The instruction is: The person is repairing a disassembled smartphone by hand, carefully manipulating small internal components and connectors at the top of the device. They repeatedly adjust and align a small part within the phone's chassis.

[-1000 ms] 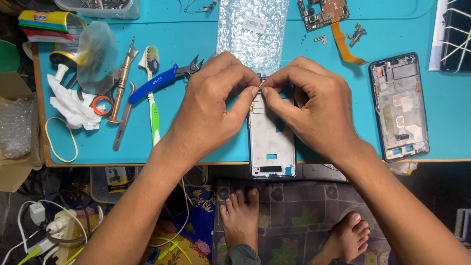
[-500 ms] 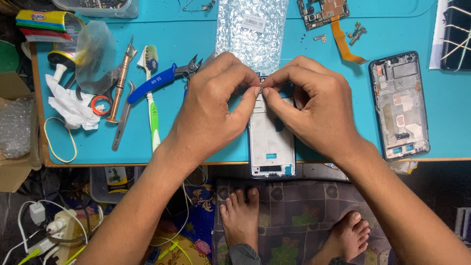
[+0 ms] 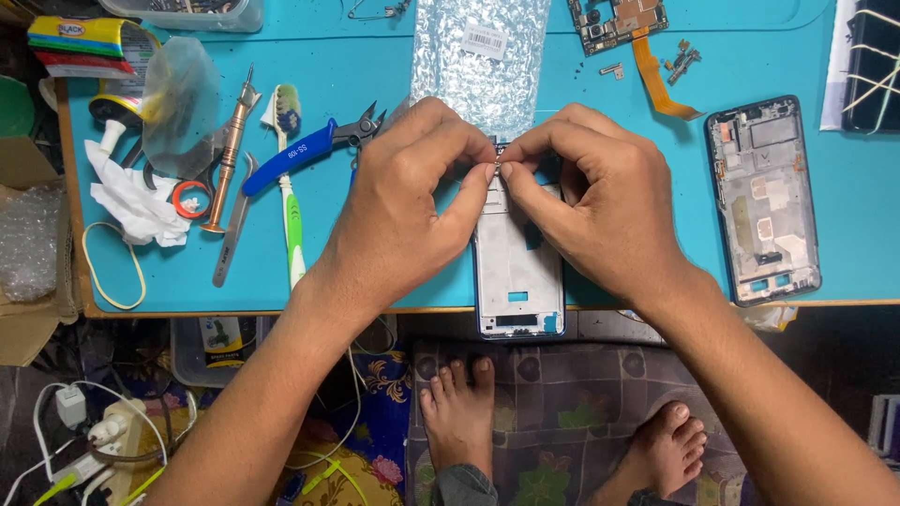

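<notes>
Two bare hands meet over a blue work mat: the left hand (image 3: 403,201) and the right hand (image 3: 600,211) each pinch thumb against forefinger at the top edge of a pale, silver-white rectangular phone frame (image 3: 518,272), fingertips nearly touching, seemingly working at something tiny that cannot be made out; the remaining fingers curl in loosely. The frame lies lengthwise at the table's 6 o'clock edge, its lower end overhanging the turquoise table mat (image 3: 394,66). Judging by the layout, the work sits midway: a second, dark stripped phone chassis (image 3: 764,201) rests at 3 o'clock with its insides bare, and a small green circuit board with an orange flex ribbon (image 3: 637,28) waits with loose metal bits (image 3: 682,61) at 1 o'clock, none yet fitted to the pale frame. A silvery bubble-wrap pouch (image 3: 478,56) lies at 12 o'clock, just above the hands. At 9 to 10 o'clock, tools lie untouched: blue-handled cutting pliers (image 3: 300,155), a green-and-white toothbrush (image 3: 291,215), a copper-coloured screwdriver (image 3: 230,155), grey metal tweezers (image 3: 232,225), crumpled white tissue (image 3: 131,201) and a yellow rubber band (image 3: 108,267).
</notes>
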